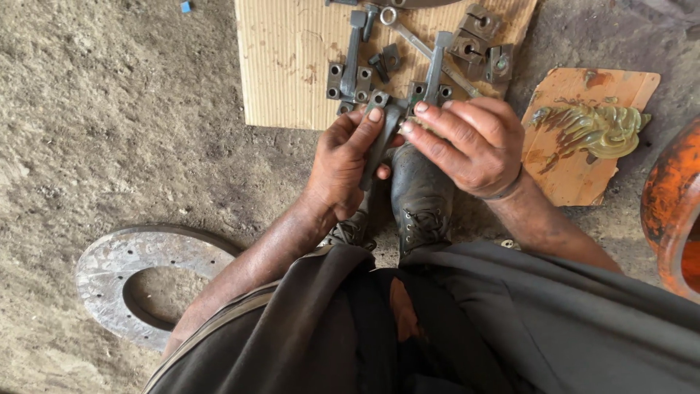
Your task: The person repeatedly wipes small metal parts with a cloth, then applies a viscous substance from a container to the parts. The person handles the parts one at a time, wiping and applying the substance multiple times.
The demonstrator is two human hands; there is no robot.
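My left hand (344, 162) grips a dark metal connecting rod (384, 133) by its shaft, thumb pressed near its upper end. My right hand (467, 142) rests its fingertips on the same rod's upper end, close to the cardboard's near edge. Both hands hover above my black laced boots (419, 204). On the corrugated cardboard sheet (292, 66) lie two more connecting rods (352, 62), a spanner (408, 36) and several bearing caps (477, 40).
A smaller cardboard piece (583, 175) at the right carries a blob of yellowish grease (598, 130). An orange rusty drum (674, 208) stands at the right edge. A flat steel ring with bolt holes (109, 273) lies on the dirt floor at lower left.
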